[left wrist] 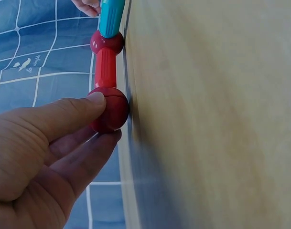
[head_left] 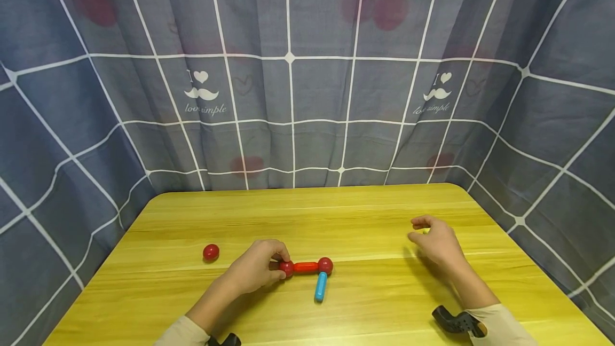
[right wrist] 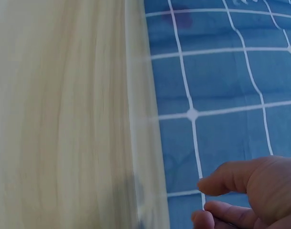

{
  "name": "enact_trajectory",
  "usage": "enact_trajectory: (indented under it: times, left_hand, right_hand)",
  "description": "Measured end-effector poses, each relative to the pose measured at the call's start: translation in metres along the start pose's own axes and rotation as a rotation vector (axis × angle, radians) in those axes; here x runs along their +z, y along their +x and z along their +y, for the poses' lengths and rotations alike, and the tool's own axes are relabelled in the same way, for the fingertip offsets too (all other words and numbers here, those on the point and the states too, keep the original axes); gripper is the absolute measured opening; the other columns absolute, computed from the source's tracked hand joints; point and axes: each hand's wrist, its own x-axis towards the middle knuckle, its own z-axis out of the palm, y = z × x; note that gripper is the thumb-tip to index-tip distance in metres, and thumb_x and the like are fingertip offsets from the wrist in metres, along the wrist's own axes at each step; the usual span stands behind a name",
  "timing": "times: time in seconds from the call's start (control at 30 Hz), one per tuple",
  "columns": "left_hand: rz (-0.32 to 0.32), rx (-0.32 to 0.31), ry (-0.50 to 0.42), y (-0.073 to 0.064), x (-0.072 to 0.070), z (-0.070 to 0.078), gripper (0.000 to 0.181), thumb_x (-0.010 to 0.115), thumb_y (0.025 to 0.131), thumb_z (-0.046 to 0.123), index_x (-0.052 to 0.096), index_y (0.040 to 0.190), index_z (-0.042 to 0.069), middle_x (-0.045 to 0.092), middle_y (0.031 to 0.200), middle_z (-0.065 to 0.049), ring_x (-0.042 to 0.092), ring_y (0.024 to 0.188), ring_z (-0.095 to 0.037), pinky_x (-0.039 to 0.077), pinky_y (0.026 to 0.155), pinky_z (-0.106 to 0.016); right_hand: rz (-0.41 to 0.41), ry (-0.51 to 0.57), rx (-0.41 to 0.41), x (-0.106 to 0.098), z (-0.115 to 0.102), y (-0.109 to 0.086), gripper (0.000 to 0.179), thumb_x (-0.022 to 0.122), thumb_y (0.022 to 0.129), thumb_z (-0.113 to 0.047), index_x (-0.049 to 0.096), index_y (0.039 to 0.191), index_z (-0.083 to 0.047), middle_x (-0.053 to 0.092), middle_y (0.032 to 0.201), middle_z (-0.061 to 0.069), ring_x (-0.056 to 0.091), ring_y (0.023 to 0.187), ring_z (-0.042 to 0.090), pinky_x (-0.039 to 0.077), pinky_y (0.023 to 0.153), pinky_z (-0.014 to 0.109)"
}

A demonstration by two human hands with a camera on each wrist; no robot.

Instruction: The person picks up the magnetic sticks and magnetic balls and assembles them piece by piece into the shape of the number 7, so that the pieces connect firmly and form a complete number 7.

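Note:
With thumb and fingers, my left hand (head_left: 257,267) pinches a red ball (left wrist: 112,110) at one end of a joined piece. From that ball a red rod (head_left: 306,267) runs to a second red ball (head_left: 325,265), and a blue rod (head_left: 320,286) extends from there toward the near edge. A loose red ball (head_left: 211,252) lies on the table left of this hand. Over the table's right side is my right hand (head_left: 438,242), its fingers loosely bent and apart from the thumb. A small bright yellow-green patch shows between them in the head view; what it is, I cannot tell.
The yellow wood-grain table (head_left: 288,218) has rounded far corners. A grey-blue curtain (head_left: 317,89) with white grid lines hangs behind it and along both sides. Black straps or mounts (head_left: 456,322) sit at the wrists.

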Motion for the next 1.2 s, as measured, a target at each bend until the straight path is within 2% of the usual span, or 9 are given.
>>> enact_trajectory:
  times: [0.13,0.33,0.43,0.6,0.8,1.0,1.2]
  left_hand:
    - [-0.002,0.007,0.001,0.0,0.0,0.0,0.024,0.08,0.075,-0.006,0.066,0.089,0.007,0.066,0.091,0.0,0.068,0.091,-0.02,0.057,0.079,-0.03]
    - [-0.004,0.011,-0.008,0.001,0.0,0.0,0.023,0.08,0.075,-0.006,0.065,0.088,0.007,0.066,0.091,0.0,0.068,0.091,-0.019,0.057,0.079,-0.028]
    - [-0.007,0.012,-0.009,0.001,0.0,-0.001,0.023,0.08,0.076,-0.005,0.066,0.088,0.008,0.066,0.09,0.001,0.068,0.09,-0.018,0.057,0.079,-0.028]
    - [-0.009,0.014,0.0,0.001,0.0,-0.001,0.023,0.08,0.076,-0.004,0.066,0.088,0.008,0.066,0.09,0.001,0.067,0.091,-0.018,0.057,0.079,-0.028]
    - [-0.009,0.005,-0.003,0.0,0.0,0.0,0.023,0.08,0.076,-0.004,0.066,0.088,0.009,0.066,0.09,0.002,0.067,0.091,-0.018,0.057,0.079,-0.028]
    - [-0.011,0.006,-0.005,0.0,0.0,0.0,0.022,0.08,0.076,-0.004,0.066,0.089,0.008,0.066,0.091,0.001,0.067,0.091,-0.018,0.057,0.079,-0.028]
    - [-0.013,-0.005,0.011,0.0,0.0,-0.001,0.022,0.08,0.077,-0.003,0.066,0.09,0.009,0.066,0.092,0.002,0.067,0.092,-0.016,0.056,0.08,-0.027]
  right_hand:
    - [0.025,-0.075,0.019,-0.007,0.007,0.003,0.05,0.066,0.088,-0.022,0.054,0.131,0.001,0.057,0.128,0.023,0.05,0.116,0.047,0.044,0.089,0.057]
    - [0.051,-0.164,0.034,-0.013,0.019,0.004,0.052,0.065,0.086,-0.021,0.053,0.131,0.004,0.055,0.129,0.026,0.049,0.114,0.051,0.045,0.085,0.06]
    - [0.059,-0.215,0.045,-0.016,0.024,0.004,0.053,0.066,0.085,-0.022,0.054,0.129,0.005,0.056,0.127,0.028,0.051,0.11,0.052,0.047,0.08,0.059]
    - [0.078,-0.295,0.066,-0.021,0.03,0.004,0.049,0.066,0.082,-0.019,0.058,0.123,0.007,0.059,0.116,0.031,0.058,0.092,0.048,0.048,0.066,0.055]
    - [0.04,-0.313,0.084,-0.02,0.035,0.004,0.034,0.063,0.08,-0.015,0.066,0.109,0.002,0.064,0.094,0.022,0.057,0.072,0.035,0.046,0.053,0.046]
    - [0.013,-0.317,0.095,-0.018,0.031,0.002,0.024,0.066,0.079,-0.016,0.068,0.098,-0.001,0.063,0.085,0.016,0.055,0.066,0.03,0.044,0.049,0.043]
    - [0.004,-0.327,0.094,-0.015,0.025,-0.001,0.021,0.067,0.08,-0.02,0.067,0.094,-0.004,0.061,0.08,0.011,0.053,0.063,0.027,0.043,0.047,0.041]
